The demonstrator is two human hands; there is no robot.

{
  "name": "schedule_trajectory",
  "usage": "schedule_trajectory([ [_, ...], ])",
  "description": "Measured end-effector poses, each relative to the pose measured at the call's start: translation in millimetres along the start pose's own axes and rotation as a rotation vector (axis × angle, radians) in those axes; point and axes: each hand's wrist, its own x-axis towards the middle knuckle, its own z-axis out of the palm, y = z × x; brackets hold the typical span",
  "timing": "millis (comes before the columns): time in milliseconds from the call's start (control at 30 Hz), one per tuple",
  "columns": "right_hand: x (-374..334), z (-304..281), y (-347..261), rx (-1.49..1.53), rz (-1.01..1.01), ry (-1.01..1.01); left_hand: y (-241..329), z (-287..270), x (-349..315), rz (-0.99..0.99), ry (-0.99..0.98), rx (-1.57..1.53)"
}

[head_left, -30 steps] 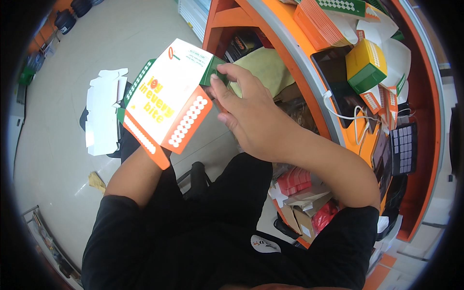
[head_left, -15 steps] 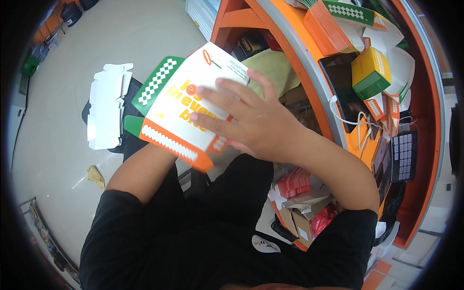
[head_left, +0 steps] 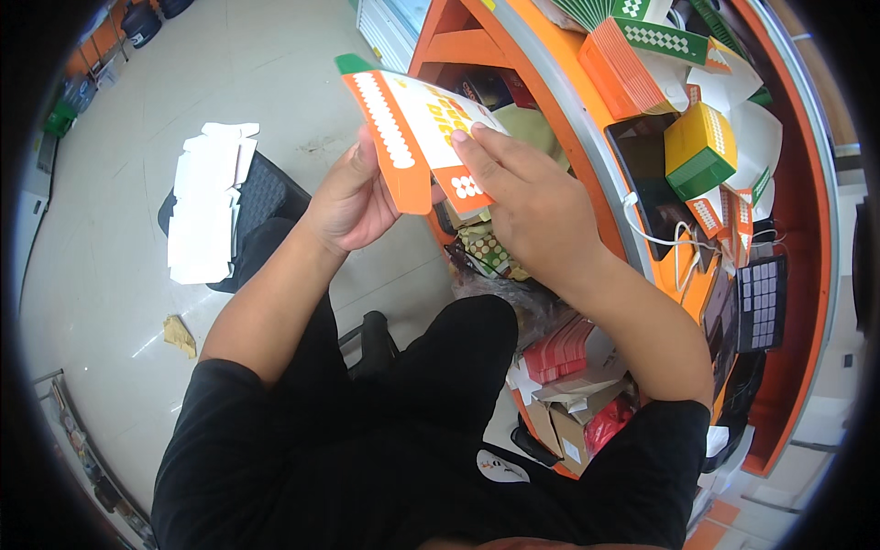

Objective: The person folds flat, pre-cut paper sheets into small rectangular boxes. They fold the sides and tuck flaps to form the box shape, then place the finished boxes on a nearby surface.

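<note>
A paper food carton (head_left: 419, 117), white with yellow lettering and orange and green flaps, is held tilted in front of me above my knees. My left hand (head_left: 353, 197) grips it by its near left side, thumb up against the orange flap; some of those fingers are hidden behind the card. On the right, my right hand (head_left: 541, 197) has its fingers bent over the white panel and the orange end flap. The carton's far underside is out of sight.
White flat card blanks (head_left: 203, 206) lie on a dark seat (head_left: 275, 183) to the left. Along the right runs an orange counter (head_left: 573, 82) with nested cartons (head_left: 610, 78), a yellow-green box (head_left: 701, 151), a white cable (head_left: 655, 234) and a keypad (head_left: 763, 302). Red cartons (head_left: 559, 353) sit below.
The carton has tipped from facing me broadly to a steeper slant and moved up and right. My left hand has come out from behind it; my right hand has shifted to its right end.
</note>
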Motion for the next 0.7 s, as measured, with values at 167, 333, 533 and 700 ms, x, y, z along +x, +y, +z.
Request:
schedule_trajectory([
  [167, -2.4, 4.2, 3.6, 0.061, 0.058, -0.012, 5.8, 17.9, 4.8, -0.039, 0.097, -0.004],
  [333, -5.0, 9.3, 1.5, 0.071, -0.002, -0.052, -3.8, 20.0, 5.1, -0.062, 0.21, 0.234],
  [533, -4.3, 13.4, -4.6, 0.131, 0.059, -0.143, -10.4, 20.4, 7.4, -0.056, 0.214, 0.124],
  [700, -1.3, 8.5, -4.2, 0.057, 0.095, -0.148, -12.3, 27.3, 3.0, -0.027, 0.258, 0.421],
])
